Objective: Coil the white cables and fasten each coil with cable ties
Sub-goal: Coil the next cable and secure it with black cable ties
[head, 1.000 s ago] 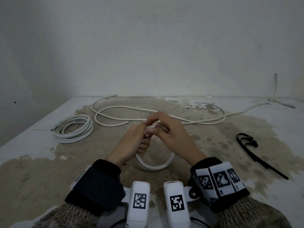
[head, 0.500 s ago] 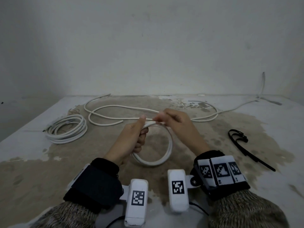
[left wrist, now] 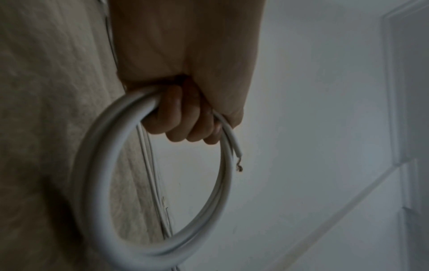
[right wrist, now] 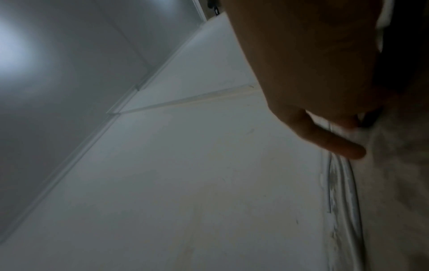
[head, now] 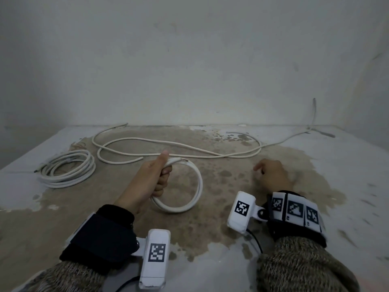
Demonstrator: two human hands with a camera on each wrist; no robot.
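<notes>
My left hand [head: 162, 175] grips a small coil of white cable [head: 197, 186] at its top, thumb pointing up. The left wrist view shows the fingers [left wrist: 185, 124] curled round the coil [left wrist: 102, 174], with the cable's bare end [left wrist: 239, 165] sticking out beside them. My right hand [head: 271, 175] is apart to the right, low over the stained surface, its back toward me. A finger [right wrist: 336, 144] reaches out fairly straight in the right wrist view. A dark strip [right wrist: 369, 119] shows by the fingers; whether they touch it is unclear. The black cable ties are otherwise hidden.
A long loose white cable [head: 179, 144] snakes across the back of the surface. A wound white coil [head: 67, 171] lies at the left. A thin cable [head: 294, 137] runs to the wall at the back right. The surface [head: 221, 218] is stained brown.
My right hand has let go of the coil's end and swung right to where the black ties lay. The left hand keeps the coil and now holds it alone.
</notes>
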